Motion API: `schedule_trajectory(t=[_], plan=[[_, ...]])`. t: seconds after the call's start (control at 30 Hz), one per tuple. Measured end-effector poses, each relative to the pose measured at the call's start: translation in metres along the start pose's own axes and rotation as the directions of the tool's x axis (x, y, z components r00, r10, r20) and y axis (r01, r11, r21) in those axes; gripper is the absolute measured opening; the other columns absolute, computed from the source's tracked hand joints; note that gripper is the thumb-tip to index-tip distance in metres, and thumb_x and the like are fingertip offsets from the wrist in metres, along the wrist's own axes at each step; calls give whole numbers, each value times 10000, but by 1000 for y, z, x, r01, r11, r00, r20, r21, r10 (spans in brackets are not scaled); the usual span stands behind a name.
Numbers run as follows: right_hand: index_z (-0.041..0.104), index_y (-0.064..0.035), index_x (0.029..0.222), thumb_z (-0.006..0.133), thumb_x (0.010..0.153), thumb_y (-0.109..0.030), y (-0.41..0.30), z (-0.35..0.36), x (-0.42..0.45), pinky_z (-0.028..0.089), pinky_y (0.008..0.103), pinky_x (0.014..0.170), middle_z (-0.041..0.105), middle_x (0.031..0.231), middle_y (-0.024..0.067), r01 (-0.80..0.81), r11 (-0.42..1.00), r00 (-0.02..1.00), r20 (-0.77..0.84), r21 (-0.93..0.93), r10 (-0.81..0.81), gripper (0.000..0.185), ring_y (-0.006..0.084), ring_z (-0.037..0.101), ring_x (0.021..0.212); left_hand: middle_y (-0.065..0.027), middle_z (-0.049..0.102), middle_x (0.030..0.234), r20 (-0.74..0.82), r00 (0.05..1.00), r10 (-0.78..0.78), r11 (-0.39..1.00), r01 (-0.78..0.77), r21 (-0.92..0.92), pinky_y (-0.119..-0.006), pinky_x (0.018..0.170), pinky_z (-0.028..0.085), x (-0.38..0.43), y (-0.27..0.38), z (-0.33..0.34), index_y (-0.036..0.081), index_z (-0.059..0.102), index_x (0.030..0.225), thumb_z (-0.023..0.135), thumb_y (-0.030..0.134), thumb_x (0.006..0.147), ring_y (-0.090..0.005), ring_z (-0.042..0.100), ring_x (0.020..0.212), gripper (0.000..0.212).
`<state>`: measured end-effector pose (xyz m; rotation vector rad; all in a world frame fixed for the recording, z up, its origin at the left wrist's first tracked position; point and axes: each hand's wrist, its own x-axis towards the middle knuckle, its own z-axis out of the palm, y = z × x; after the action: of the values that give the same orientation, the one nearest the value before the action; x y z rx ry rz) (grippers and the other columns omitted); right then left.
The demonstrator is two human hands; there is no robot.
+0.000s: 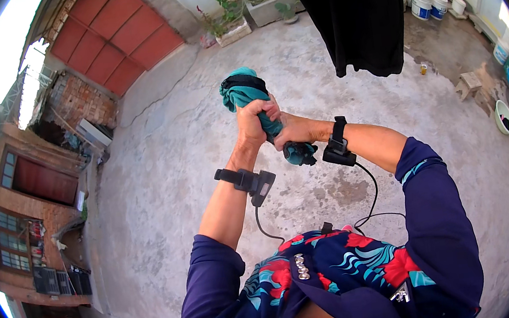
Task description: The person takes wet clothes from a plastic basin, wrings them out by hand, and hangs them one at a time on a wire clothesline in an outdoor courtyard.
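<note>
A bundled teal cloth with black parts (242,87) is twisted tightly between my two hands, held out over the concrete ground. My left hand (254,120) grips its middle, and the folded bulk sticks out above. Just below and to the right, my right hand (296,129) closes around the lower part, where a short teal and black end pokes out beneath. Both wrists wear black straps with small boxes and cables. A black garment (361,19) hangs at the top, to the right of the cloth, not touching my hands.
At the right stand a small stool (468,83), a pale green basin (504,117) with dark cloth in it, and white buckets (421,4). Planters (270,10) line the far wall beside a red metal gate (115,36). A brick building (54,219) is at the left.
</note>
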<state>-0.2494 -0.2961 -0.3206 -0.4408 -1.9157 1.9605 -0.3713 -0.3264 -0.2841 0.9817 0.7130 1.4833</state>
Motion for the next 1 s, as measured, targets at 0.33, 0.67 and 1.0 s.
schedule_trajectory(t=[0.33,0.67,1.0], plan=[[542,-38,810,652,616,-112,-18,-22,8,427,246,563,532,700,34,-105,993,955,284,55,85,235,111,519,634,-202,502,1203,224,974,-18,958,-47,281,-413,1012,312,-18,16,-15,41,428,1161,740,309,617,-300,359,1253,682],[373,-68,1274,702,711,-393,1,-33,-6,358,352,927,452,1189,121,248,912,842,-394,-325,-369,728,242,427,1105,-40,593,779,-511,817,268,962,-259,89,-273,701,468,-4,1,12,40,579,780,609,47,701,-142,568,720,85],[332,-59,1247,673,692,-51,17,20,11,432,348,783,522,1100,169,342,578,325,-484,-741,-813,652,330,520,983,-22,590,783,-473,838,271,957,-184,223,-256,688,465,-14,-21,43,76,566,755,700,106,708,-114,563,733,146]])
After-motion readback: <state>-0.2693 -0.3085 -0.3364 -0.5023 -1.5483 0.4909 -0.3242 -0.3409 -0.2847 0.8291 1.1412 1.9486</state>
